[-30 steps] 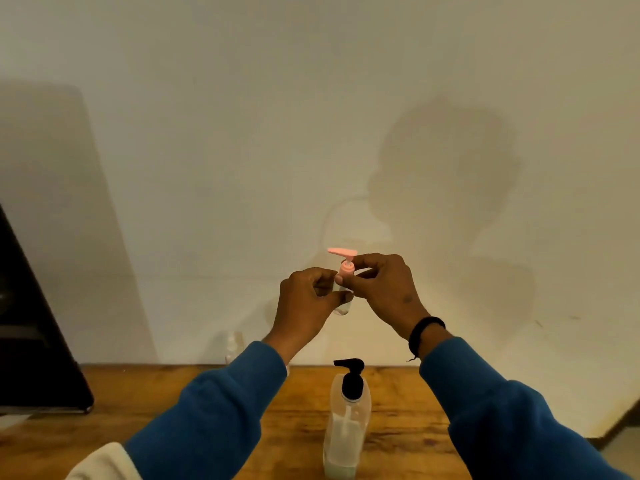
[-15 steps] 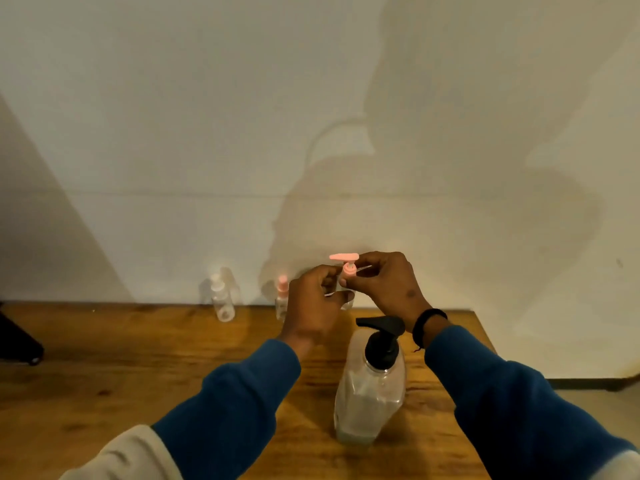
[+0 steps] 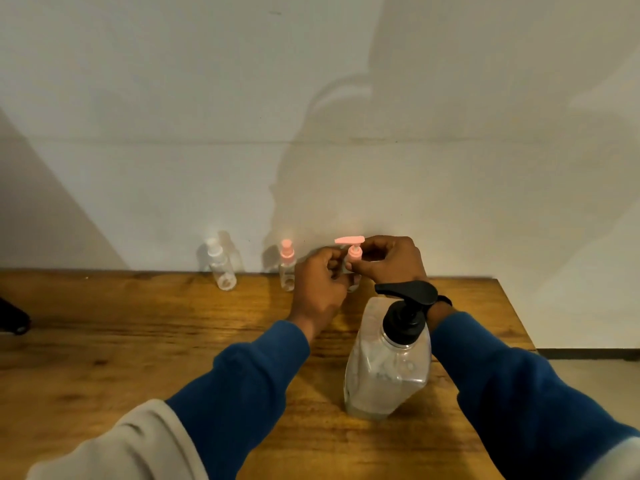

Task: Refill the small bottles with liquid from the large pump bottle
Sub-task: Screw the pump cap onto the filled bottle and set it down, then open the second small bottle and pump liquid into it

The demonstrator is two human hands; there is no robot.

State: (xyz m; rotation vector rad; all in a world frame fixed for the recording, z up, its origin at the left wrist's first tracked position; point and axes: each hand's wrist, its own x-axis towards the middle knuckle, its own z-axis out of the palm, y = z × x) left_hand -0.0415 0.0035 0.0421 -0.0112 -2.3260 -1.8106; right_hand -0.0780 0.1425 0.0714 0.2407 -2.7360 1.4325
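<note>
A: Item: small bottle (image 3: 352,284), pink pump cap (image 3: 354,252), held above the table's (image 3: 138,341) far edge. Left hand (image 3: 320,289) grips the body; right hand (image 3: 389,261) pinches the cap.

B: Hazards?

A: Large pump bottle (image 3: 388,362) stands close under the right wrist; a knock could tip it.

B: Labels?

A: None legible.

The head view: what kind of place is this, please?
Probably a plain room at home or in a small workspace: a wooden table pushed against a bare white wall, with a large pump bottle and small travel bottles on it.
</note>
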